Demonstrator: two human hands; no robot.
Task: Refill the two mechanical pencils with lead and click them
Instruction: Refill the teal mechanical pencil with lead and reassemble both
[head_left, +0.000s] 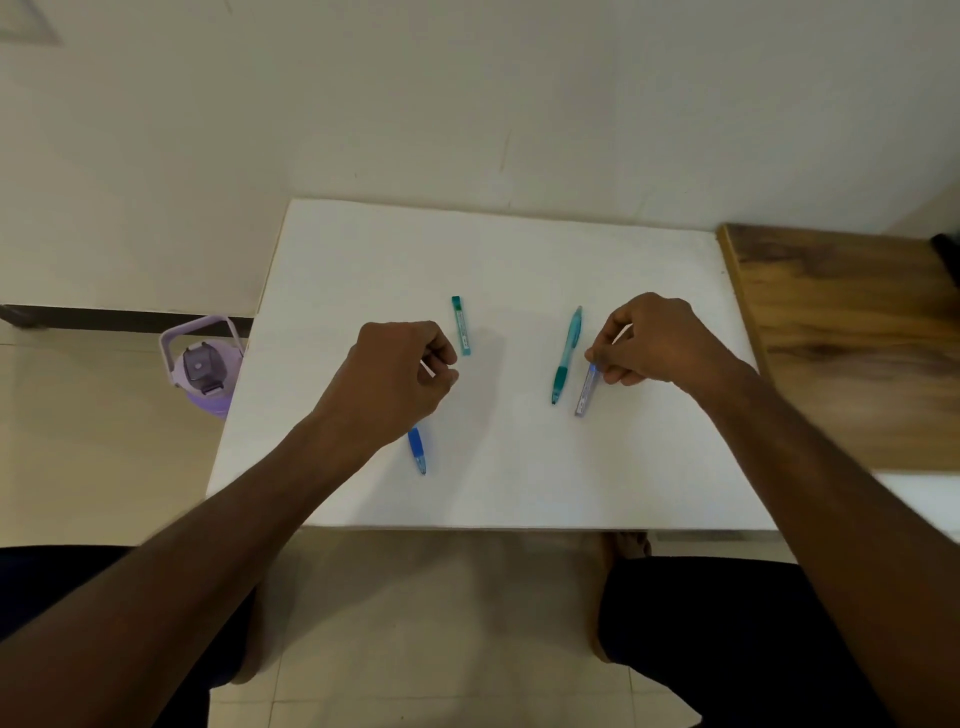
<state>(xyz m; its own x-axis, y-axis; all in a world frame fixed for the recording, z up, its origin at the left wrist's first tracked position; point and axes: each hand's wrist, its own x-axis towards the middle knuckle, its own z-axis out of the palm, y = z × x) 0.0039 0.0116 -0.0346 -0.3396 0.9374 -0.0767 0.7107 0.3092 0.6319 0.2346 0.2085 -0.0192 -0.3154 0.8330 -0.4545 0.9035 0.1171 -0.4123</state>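
On the white rectangular table (519, 467), the left hand (400, 379) curls round the blue plastic mechanical pencil (417, 450), seemingly pinching a small white piece. The right hand (654, 340) pinches the top of the grey-blue lead case (587, 391) toward the right edge, just beside the teal mechanical pencil (566, 356). A teal lead case (461, 326) lies mid-table.

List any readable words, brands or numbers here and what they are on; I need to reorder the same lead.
None can be read.
Teal lead case: printed label, too small and blurred.
Blue-capped lead case in the right hand: print blurred.
Teal pencil, blue pencil: no legible marking.
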